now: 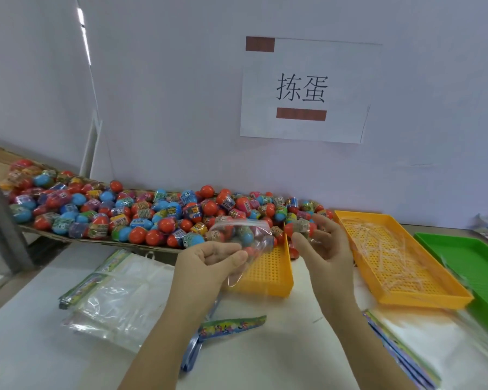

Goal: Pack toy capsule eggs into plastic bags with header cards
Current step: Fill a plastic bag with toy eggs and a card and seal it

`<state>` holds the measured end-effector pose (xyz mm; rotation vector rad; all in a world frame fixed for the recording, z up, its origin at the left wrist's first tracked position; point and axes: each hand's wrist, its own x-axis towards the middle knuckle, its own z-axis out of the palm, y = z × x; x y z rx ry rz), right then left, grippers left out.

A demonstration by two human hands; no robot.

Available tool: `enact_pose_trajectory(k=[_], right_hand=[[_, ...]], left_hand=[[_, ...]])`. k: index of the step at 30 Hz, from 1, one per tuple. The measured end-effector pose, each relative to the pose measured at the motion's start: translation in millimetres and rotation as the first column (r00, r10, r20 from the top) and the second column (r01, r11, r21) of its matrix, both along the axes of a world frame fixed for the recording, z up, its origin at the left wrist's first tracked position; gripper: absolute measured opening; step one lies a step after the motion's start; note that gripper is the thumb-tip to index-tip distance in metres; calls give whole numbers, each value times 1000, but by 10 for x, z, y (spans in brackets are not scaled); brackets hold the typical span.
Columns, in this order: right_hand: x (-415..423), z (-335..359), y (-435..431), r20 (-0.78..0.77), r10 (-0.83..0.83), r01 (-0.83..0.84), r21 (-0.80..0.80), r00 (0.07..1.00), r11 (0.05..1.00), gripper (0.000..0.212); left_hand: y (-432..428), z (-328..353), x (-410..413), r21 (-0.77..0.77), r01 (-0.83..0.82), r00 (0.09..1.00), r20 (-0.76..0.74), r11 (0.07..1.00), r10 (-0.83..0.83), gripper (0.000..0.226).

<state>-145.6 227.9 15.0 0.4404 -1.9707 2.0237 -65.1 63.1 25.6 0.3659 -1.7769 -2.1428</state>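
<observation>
- A loose header card lies flat on the white counter between the two forearms. More cards are stacked at the right edge.
- To the left, a pile of clear bags with header cards rests on the counter.
- The left hand pinches a clear plastic bag between thumb and curled fingers, raised above the counter. Eggs show through the film, but I cannot tell whether they are inside it or behind it.
- The right hand grips a red capsule egg with a label band, just beside the bag's open end.
- Below the hands sits a small orange perforated tray. A larger orange tray holding clear plastic strips lies to its right, with a green tray beyond it.
- Behind them, a heap of capsule eggs lies on cardboard against the wall.
- A paper sign hangs on the wall.
</observation>
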Motion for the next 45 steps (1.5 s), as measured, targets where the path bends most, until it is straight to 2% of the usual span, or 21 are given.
enact_pose_trajectory(k=[2, 4, 6, 9, 12, 16, 23, 27, 36, 45], right_hand=[[148, 55, 105, -88, 110, -114, -33, 990, 993, 35], [266, 93, 147, -155, 188, -183, 50, 970, 982, 38], [333, 115, 128, -199, 174, -136, 192, 964, 972, 38], [362, 95, 94, -259, 97, 11, 387, 961, 922, 29], [347, 53, 102, -273, 33, 104, 472, 961, 875, 29], [345, 14, 93, -170, 50, 40, 488, 984, 872, 32], [395, 85, 101, -141, 56, 12, 446, 988, 895, 33], [418, 136, 101, -116, 123, -54, 471, 986, 880, 31], [409, 155, 92, -140, 134, -58, 448, 981, 892, 26], [390, 155, 113, -180, 166, -63, 473, 969, 879, 32]], left_hand=[[83, 10, 17, -78, 9, 1000, 15, 997, -8, 25], [171, 24, 43, -163, 25, 1000, 15, 986, -23, 29], [226, 22, 57, -225, 35, 999, 28, 974, -29, 32], [253, -3, 57, -280, 49, 998, 46, 959, -38, 19], [264, -13, 61, -319, 58, 998, 45, 946, -46, 17], [271, -14, 64, -332, 60, 997, 57, 941, -44, 18], [297, -3, 67, -349, 76, 997, 29, 934, -70, 20], [311, 13, 84, -385, 90, 996, 12, 918, -92, 22], [343, 45, 106, -442, 74, 997, 14, 894, -76, 32], [327, 9, 112, -446, 72, 993, -50, 892, -105, 43]])
